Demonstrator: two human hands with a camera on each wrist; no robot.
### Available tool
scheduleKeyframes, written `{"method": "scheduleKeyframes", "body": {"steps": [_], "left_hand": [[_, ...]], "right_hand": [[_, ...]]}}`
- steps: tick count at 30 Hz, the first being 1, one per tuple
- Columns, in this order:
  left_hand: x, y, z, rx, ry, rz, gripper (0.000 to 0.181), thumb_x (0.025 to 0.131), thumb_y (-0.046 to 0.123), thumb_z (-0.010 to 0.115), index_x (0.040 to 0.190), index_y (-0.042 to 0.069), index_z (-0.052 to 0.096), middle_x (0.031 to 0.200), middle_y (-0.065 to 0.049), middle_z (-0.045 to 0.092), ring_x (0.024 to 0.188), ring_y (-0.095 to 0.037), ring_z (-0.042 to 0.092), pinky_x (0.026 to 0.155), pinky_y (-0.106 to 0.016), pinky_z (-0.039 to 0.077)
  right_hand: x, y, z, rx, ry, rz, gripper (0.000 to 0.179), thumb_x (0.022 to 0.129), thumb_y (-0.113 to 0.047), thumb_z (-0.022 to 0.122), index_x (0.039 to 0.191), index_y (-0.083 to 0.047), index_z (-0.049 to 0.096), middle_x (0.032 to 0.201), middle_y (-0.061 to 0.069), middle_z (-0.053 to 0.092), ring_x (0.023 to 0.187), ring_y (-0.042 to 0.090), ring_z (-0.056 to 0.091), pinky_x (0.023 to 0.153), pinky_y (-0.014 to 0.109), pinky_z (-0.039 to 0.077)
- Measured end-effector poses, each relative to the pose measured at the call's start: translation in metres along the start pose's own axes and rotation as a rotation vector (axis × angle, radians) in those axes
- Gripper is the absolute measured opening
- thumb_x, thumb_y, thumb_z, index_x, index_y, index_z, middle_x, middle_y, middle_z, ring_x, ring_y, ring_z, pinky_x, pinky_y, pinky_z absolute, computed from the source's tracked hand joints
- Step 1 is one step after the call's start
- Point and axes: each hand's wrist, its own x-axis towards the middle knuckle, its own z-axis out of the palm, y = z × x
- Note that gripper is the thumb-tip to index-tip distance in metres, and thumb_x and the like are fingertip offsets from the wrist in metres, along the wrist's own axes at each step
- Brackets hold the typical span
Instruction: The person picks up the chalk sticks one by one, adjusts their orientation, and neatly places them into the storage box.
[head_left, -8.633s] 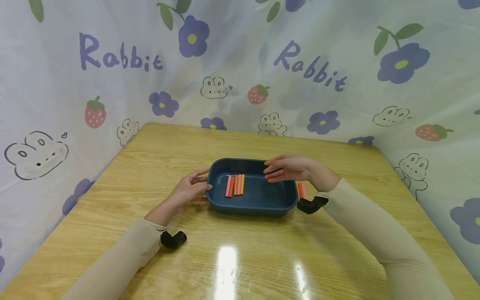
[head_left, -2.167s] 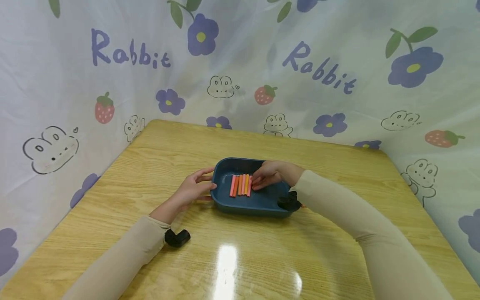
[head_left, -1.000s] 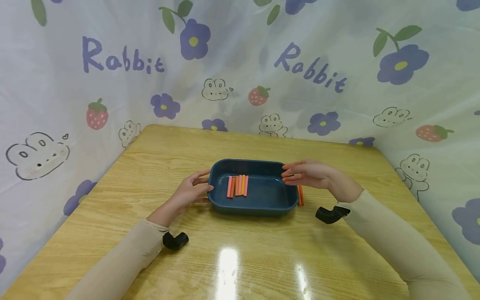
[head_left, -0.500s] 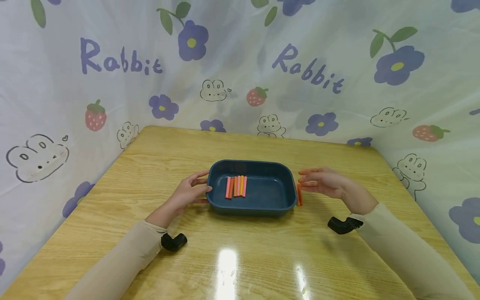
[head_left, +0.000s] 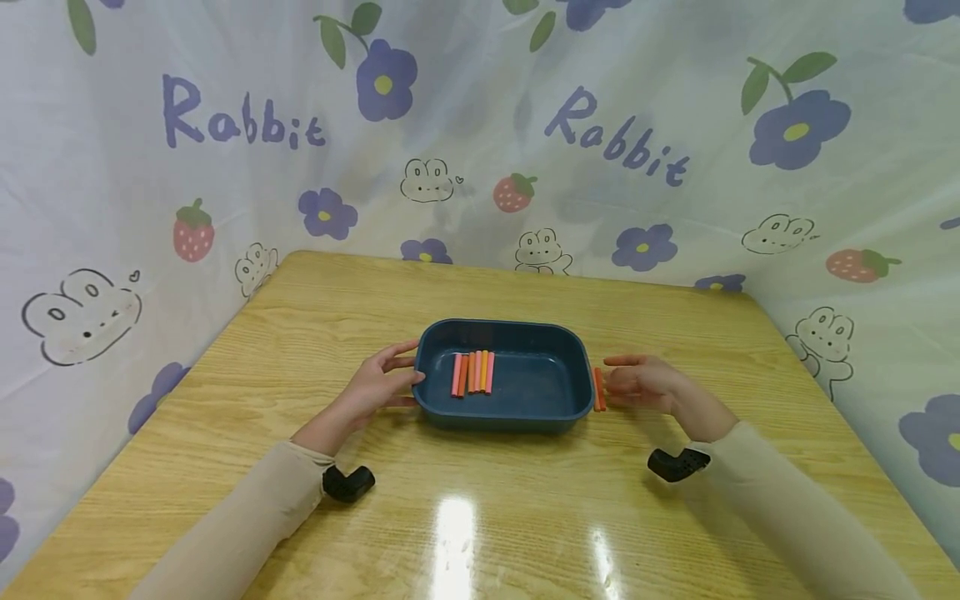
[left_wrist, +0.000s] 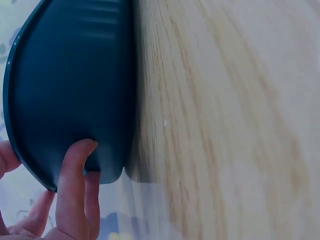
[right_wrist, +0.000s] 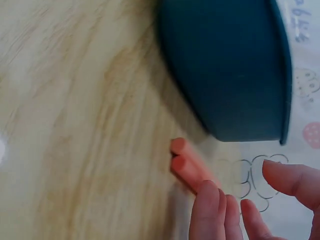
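A dark blue rectangular tub [head_left: 525,414] sits on the table. In its left half lie several pink, orange and yellow sticks [head_left: 472,374], side by side, plain and round like chalk. My left hand [head_left: 372,382] rests against the tub's left end, thumb at the rim, fingers spread along the outer wall [left_wrist: 75,90]. Just outside the right end are two orange-red sticks [head_left: 599,390], lying together. My right hand [head_left: 647,383] is right beside these, thumb and fingers apart. The right wrist view shows its fingertips [right_wrist: 207,192] overlapping the far end of the pair [right_wrist: 182,155], with nothing gripped.
The wooden table [head_left: 337,300] extends around the tub on all sides. A white cloth [head_left: 480,108] printed with rabbits, flowers and strawberries hangs behind and at both sides. A black wrist device [head_left: 348,483] sits at the left cuff, another [head_left: 678,464] at the right.
My right hand put a pink stick at the right end of the row, then withdrew over the tub's right rim and lowered beside the two outside sticks. The left hand stayed at the tub.
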Motion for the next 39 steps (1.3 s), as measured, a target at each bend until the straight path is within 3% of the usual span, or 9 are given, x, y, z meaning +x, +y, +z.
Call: {"method": "scheduleKeyframes", "body": {"steps": [4, 8, 11, 17, 22, 27, 32, 39], "left_hand": [[0.0, 0.001, 0.0, -0.001, 0.0, -0.001, 0.064, 0.088, 0.005, 0.06, 0.145, 0.008, 0.03, 0.137, -0.026, 0.037, 0.105, -0.038, 0.057, 0.077, -0.044, 0.054], [0.0, 0.001, 0.0, -0.001, 0.003, -0.008, 0.064, 0.088, 0.005, 0.06, 0.145, 0.008, 0.031, 0.137, -0.026, 0.036, 0.106, -0.037, 0.056, 0.077, -0.044, 0.054], [-0.001, 0.002, 0.001, -0.003, 0.002, -0.01, 0.064, 0.088, 0.005, 0.059, 0.145, 0.008, 0.03, 0.138, -0.025, 0.036, 0.108, -0.038, 0.055, 0.078, -0.045, 0.053], [-0.001, 0.002, 0.0, -0.004, 0.002, -0.012, 0.063, 0.089, 0.005, 0.059, 0.145, 0.008, 0.031, 0.138, -0.025, 0.036, 0.108, -0.037, 0.055, 0.079, -0.046, 0.052], [0.0, 0.002, 0.0, -0.007, -0.001, -0.013, 0.064, 0.089, 0.005, 0.059, 0.145, 0.008, 0.031, 0.138, -0.026, 0.036, 0.107, -0.037, 0.056, 0.079, -0.047, 0.052], [0.0, 0.001, 0.0, -0.011, -0.005, -0.009, 0.064, 0.088, 0.005, 0.059, 0.145, 0.008, 0.031, 0.137, -0.026, 0.036, 0.106, -0.036, 0.056, 0.079, -0.048, 0.052], [0.001, 0.0, 0.0, -0.004, -0.001, -0.007, 0.063, 0.088, 0.005, 0.059, 0.145, 0.008, 0.031, 0.137, -0.026, 0.037, 0.105, -0.036, 0.057, 0.079, -0.047, 0.052], [0.0, 0.001, 0.0, -0.002, 0.0, -0.012, 0.063, 0.088, 0.005, 0.059, 0.145, 0.008, 0.031, 0.137, -0.025, 0.037, 0.105, -0.035, 0.057, 0.078, -0.046, 0.053]], "right_hand": [[0.007, 0.007, -0.001, -0.005, -0.008, -0.003, 0.063, 0.094, -0.002, 0.05, 0.145, 0.006, 0.014, 0.102, 0.006, 0.061, 0.09, 0.019, 0.062, 0.089, 0.041, 0.049], [0.012, 0.012, 0.0, -0.05, -0.002, -0.012, 0.065, 0.093, 0.003, 0.05, 0.145, 0.006, 0.013, 0.108, 0.009, 0.057, 0.086, 0.015, 0.062, 0.081, 0.036, 0.052], [0.015, 0.013, 0.002, -0.1, 0.016, -0.018, 0.068, 0.089, 0.007, 0.054, 0.145, 0.005, 0.017, 0.112, 0.015, 0.049, 0.083, 0.015, 0.062, 0.079, 0.035, 0.053], [0.017, 0.015, 0.006, -0.194, 0.033, -0.035, 0.066, 0.082, 0.013, 0.058, 0.14, 0.008, 0.027, 0.093, 0.012, 0.046, 0.073, 0.016, 0.058, 0.074, 0.036, 0.055], [0.016, 0.013, 0.007, -0.196, 0.029, -0.055, 0.064, 0.08, 0.016, 0.059, 0.136, 0.007, 0.028, 0.095, 0.014, 0.046, 0.077, 0.02, 0.058, 0.075, 0.039, 0.055], [0.013, 0.015, 0.006, -0.162, 0.04, -0.104, 0.068, 0.08, 0.016, 0.059, 0.137, 0.007, 0.023, 0.104, 0.019, 0.05, 0.079, 0.023, 0.062, 0.075, 0.041, 0.055], [0.007, 0.019, 0.001, -0.099, 0.024, -0.147, 0.07, 0.082, 0.016, 0.056, 0.14, 0.008, 0.017, 0.1, 0.018, 0.057, 0.078, 0.023, 0.065, 0.075, 0.037, 0.055], [-0.004, 0.007, -0.003, 0.104, -0.048, -0.148, 0.066, 0.089, 0.011, 0.048, 0.142, 0.0, 0.01, 0.099, 0.011, 0.06, 0.083, 0.02, 0.064, 0.077, 0.032, 0.054]]}}
